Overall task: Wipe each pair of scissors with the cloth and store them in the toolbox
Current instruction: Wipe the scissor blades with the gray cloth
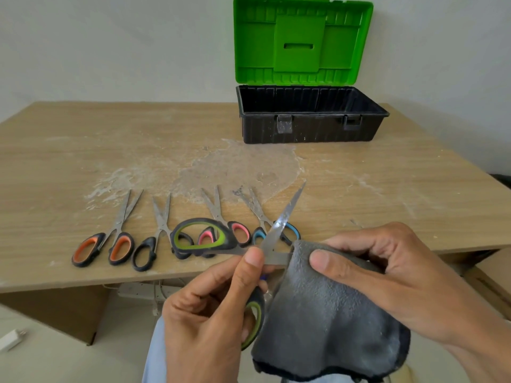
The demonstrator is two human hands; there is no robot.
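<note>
My left hand [210, 308] grips a pair of green-handled scissors [279, 225] with its blades spread open, one pointing up and right. My right hand [387, 272] pinches a grey cloth [318, 322] around the other blade, whose tip is hidden in the cloth. On the table lie orange-handled scissors [110, 239], black-handled scissors [154, 241], pink-handled scissors [221, 222] and blue-handled scissors [265, 219], side by side near the front edge. The toolbox [309, 125], black with a raised green lid, stands open at the back right.
The wooden table [83, 147] has a whitish dried smear across its middle. A power strip [138, 291] and cables lie on the floor under the table edge. Cardboard boxes [495, 269] sit at the right.
</note>
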